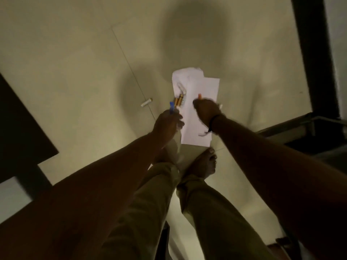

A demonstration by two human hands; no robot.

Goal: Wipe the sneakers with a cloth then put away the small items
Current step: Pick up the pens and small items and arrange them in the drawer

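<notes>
While the person bends down over the floor (pixel 65 62), both hands reach to a white paper (pixel 201 109) that lies flat by the bare feet. That paper is my landmark.

From the head camera, the left hand (pixel 167 124) is at the near left edge of the paper. Its fingers are curled round a blue-tipped pen (pixel 171 107), and it seems to hold other thin things too, but blur hides how many. Just past that hand, on the left side of the paper, lie two gold and brown sticks (pixel 178 101) that look like small batteries or markers. I cannot tell which. A crumpled white cloth (pixel 185 76) peeks out from under the far end of the paper.

The right hand (pixel 206 108) sits on the middle of the paper. Its fingers are bunched and pinch a small orange thing (pixel 199 96). A dark band is on that wrist.

One little white and gold stick (pixel 146 102) lies alone on the floor, to the left of the paper and apart from it.

No sneakers show here, so I think the picking-up part is going on.

What could go wrong? The left hand is getting full, so a pen could slip out and roll away. The lone stick is round and easy to miss in this dim light. A bare foot (pixel 203 164) is close to the near edge of the paper and could step on something.
</notes>
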